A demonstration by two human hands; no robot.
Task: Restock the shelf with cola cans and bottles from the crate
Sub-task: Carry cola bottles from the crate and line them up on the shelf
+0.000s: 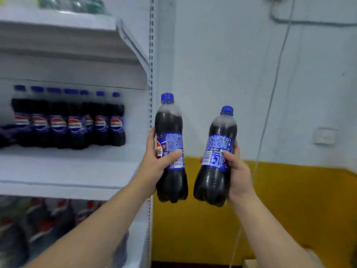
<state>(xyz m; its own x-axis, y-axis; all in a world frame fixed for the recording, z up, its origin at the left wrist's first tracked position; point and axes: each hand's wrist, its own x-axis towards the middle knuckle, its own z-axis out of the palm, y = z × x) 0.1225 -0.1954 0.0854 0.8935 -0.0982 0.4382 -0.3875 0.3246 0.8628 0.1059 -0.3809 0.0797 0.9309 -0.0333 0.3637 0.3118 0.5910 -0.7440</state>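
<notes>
I had my left hand (154, 161) clamped on one upright cola bottle (171, 149) beside the shelf (63, 171), my right hand (236, 171) clamped on another bottle (216, 161), tilted, farther right; the open shelf space lay left, nearer the left hand.

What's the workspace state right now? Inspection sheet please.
Surface: middle shelf, white, bare at front and right end.
Job's things: row of cola bottles at shelf back; left bottle and right bottle in the air, caps on.
Clutter: nothing seen.
Grippers: left hand, right hand, each gripping one bottle.
Cables: grey cable down the wall.
Surroundings: wall socket; blurred bottles on lower shelf.
</notes>
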